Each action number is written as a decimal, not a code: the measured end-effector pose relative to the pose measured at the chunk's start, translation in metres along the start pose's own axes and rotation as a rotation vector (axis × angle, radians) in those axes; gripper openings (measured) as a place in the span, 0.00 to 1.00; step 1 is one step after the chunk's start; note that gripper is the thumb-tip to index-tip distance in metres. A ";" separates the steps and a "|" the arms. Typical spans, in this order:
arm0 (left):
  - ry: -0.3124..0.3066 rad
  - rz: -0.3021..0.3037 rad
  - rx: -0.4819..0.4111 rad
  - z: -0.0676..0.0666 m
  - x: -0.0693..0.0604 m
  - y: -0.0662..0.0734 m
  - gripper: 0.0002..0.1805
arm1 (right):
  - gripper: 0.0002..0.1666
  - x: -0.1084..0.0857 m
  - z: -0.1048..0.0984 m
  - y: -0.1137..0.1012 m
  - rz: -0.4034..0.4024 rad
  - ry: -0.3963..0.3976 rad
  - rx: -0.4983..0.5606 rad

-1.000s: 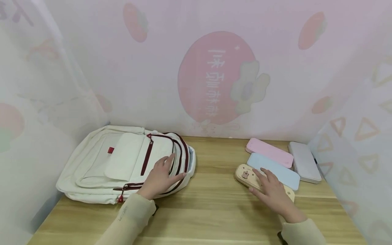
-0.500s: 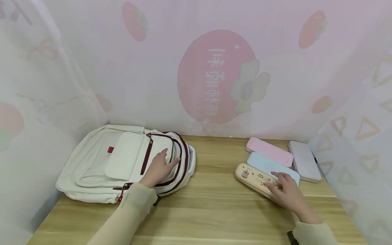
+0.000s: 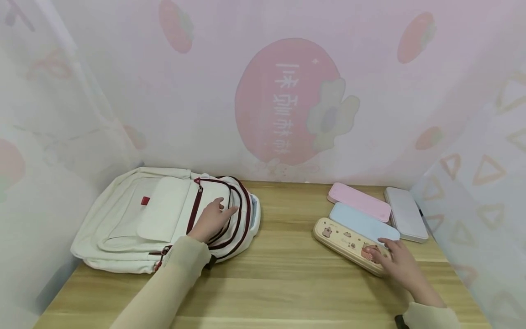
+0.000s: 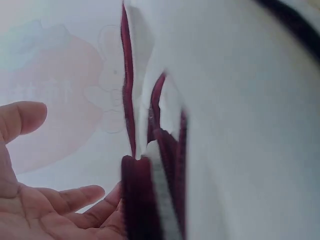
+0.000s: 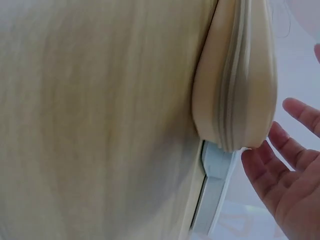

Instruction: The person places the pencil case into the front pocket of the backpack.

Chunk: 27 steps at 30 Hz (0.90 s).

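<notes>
A white backpack [image 3: 160, 210] with dark red zippers lies on the left of the wooden table. Over its front pocket is my left hand [image 3: 213, 221], fingers relaxed and holding nothing; in the left wrist view the hand [image 4: 55, 205] is beside the dark red zipper [image 4: 128, 80]. A cream pencil case [image 3: 349, 244] printed with small animals lies on the right. My right hand [image 3: 404, 269] is at its near right end, fingers loosely extended. In the right wrist view, fingertips of the hand [image 5: 295, 175] are at the end of the case [image 5: 260, 75], apparently touching it.
Behind the cream case lie a light blue case [image 3: 363, 221] and a pink case [image 3: 359, 202], with a grey-white case [image 3: 407, 214] at the far right. Printed curtains [image 3: 197, 91] enclose the table [image 3: 283, 274] at the back and on both sides.
My right hand has moved right and nearer, from over the middle of the cream case to its end, uncovering the printed lid. My left hand has shifted slightly left over the backpack.
</notes>
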<state>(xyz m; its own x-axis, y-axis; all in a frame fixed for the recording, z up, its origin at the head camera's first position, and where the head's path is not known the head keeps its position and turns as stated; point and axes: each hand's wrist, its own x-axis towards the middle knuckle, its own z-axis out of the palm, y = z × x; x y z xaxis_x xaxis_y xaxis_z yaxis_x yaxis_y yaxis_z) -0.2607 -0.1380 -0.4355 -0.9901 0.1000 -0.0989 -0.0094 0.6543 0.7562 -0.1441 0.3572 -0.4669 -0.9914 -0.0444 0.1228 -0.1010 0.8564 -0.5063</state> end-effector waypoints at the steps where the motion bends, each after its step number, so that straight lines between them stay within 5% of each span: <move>1: -0.007 -0.007 -0.014 0.000 0.002 0.000 0.42 | 0.34 -0.001 0.000 0.001 0.005 -0.005 0.005; 8: -0.042 -0.075 -0.035 0.003 0.015 -0.006 0.39 | 0.38 -0.004 0.000 0.008 0.044 -0.060 0.024; 20: -0.044 -0.034 0.047 0.009 0.027 -0.023 0.28 | 0.38 -0.003 0.002 0.016 0.046 -0.072 0.017; 27: -0.074 -0.037 0.109 0.009 0.032 -0.027 0.29 | 0.41 0.003 -0.002 0.016 0.075 -0.146 0.068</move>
<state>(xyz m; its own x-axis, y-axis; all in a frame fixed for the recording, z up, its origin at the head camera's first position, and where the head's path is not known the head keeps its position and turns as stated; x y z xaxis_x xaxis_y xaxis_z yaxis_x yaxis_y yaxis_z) -0.2910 -0.1460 -0.4652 -0.9763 0.1262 -0.1760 -0.0268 0.7360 0.6764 -0.1488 0.3720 -0.4733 -0.9974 -0.0603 -0.0401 -0.0270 0.8238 -0.5662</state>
